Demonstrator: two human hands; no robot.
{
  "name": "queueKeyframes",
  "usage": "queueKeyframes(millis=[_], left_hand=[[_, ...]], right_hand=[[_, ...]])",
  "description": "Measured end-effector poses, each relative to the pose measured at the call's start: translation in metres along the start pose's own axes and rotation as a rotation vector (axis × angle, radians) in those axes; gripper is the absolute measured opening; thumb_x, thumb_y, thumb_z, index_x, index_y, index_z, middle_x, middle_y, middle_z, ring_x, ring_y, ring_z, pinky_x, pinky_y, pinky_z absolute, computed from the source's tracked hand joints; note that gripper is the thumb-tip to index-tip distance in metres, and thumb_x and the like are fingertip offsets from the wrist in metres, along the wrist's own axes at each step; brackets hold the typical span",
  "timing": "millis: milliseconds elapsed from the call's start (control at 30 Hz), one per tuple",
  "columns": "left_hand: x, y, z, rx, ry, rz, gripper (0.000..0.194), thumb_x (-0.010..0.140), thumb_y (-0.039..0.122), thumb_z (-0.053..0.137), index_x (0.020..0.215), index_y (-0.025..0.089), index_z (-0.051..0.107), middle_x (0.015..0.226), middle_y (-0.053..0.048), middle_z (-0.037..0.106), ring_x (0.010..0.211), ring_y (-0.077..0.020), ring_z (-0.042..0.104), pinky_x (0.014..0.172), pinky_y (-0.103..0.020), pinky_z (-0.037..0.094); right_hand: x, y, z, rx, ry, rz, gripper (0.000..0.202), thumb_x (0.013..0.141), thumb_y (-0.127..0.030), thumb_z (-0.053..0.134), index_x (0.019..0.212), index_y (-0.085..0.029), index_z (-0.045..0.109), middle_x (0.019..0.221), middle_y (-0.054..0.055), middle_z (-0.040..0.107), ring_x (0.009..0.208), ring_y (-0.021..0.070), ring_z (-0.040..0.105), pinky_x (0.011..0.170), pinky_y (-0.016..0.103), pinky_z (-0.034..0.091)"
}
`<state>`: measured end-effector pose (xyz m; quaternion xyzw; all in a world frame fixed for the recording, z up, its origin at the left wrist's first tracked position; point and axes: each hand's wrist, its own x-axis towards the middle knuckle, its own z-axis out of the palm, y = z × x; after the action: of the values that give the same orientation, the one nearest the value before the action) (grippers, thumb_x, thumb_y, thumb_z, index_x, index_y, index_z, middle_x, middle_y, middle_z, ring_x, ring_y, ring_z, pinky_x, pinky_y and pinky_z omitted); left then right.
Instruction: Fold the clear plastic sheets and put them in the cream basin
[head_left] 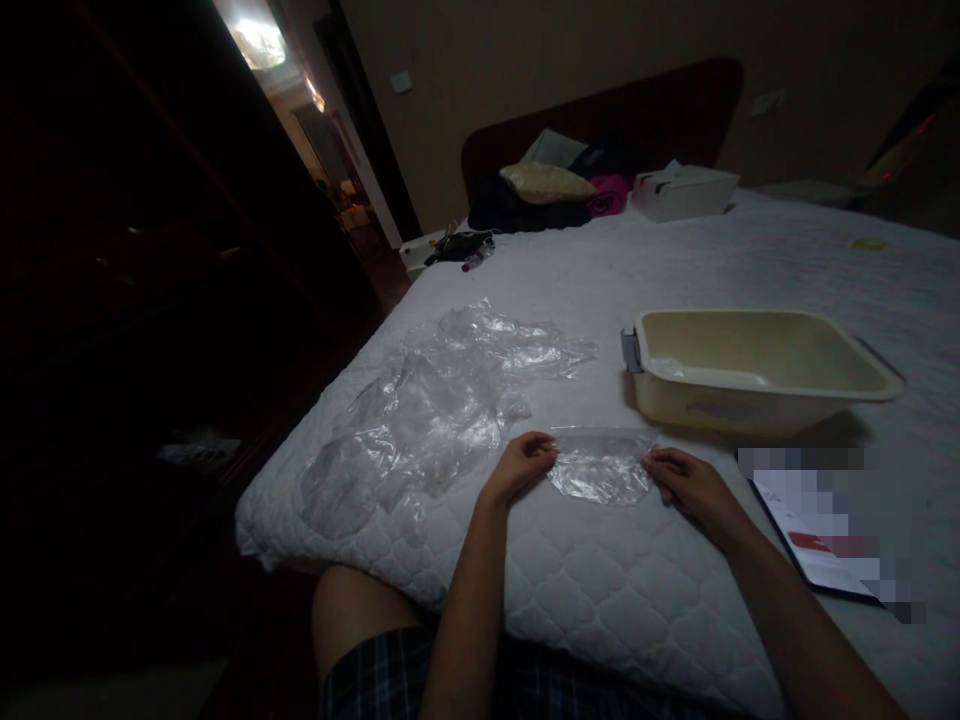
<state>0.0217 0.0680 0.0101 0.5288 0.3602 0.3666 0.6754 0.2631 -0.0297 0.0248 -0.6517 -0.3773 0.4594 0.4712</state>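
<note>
A clear plastic bag (602,472) is stretched flat between my two hands, just above or on the quilted bed. My left hand (523,464) pinches its left edge between thumb and fingers. At the opposite edge, my right hand (688,488) has its fingers closed on the plastic. To the left spreads a loose heap of crumpled clear plastic bags (420,410). A cream plastic bin (742,405) with grey side handles stands behind my right hand, and a bit of clear plastic shows inside it.
A tablet-like flat thing (810,540), partly blurred out, lies right of my right hand. On the far bed are a white box (686,192), a pale cushion (547,184) and dark cloths. The quilted bed (600,590) ends at my legs.
</note>
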Motion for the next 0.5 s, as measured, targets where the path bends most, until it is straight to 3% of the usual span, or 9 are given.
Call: queueKeyframes(millis=[233, 500], left_hand=[[-0.0013, 0.0002, 0.0025, 0.013, -0.007, 0.044, 0.037, 0.061, 0.021, 0.072, 0.094, 0.012, 0.06, 0.075, -0.002, 0.058, 0.064, -0.0076, 0.052, 0.061, -0.02, 0.038], [-0.0006, -0.0046, 0.0024, 0.019, 0.019, 0.055, 0.038, 0.061, 0.02, 0.07, 0.098, 0.012, 0.062, 0.075, -0.002, 0.058, 0.065, -0.008, 0.051, 0.062, -0.021, 0.038]], right_hand=[[0.0042, 0.0084, -0.0059, 0.041, -0.059, 0.046, 0.05, 0.069, -0.054, 0.061, 0.1, -0.015, 0.057, 0.043, -0.004, 0.049, 0.032, 0.0041, 0.03, 0.033, 0.017, 0.015], [0.0005, 0.0038, -0.002, 0.07, 0.024, 0.064, 0.045, 0.06, -0.047, 0.072, 0.091, -0.016, 0.06, 0.053, -0.004, 0.053, 0.036, 0.0042, 0.037, 0.034, 0.017, 0.02]])
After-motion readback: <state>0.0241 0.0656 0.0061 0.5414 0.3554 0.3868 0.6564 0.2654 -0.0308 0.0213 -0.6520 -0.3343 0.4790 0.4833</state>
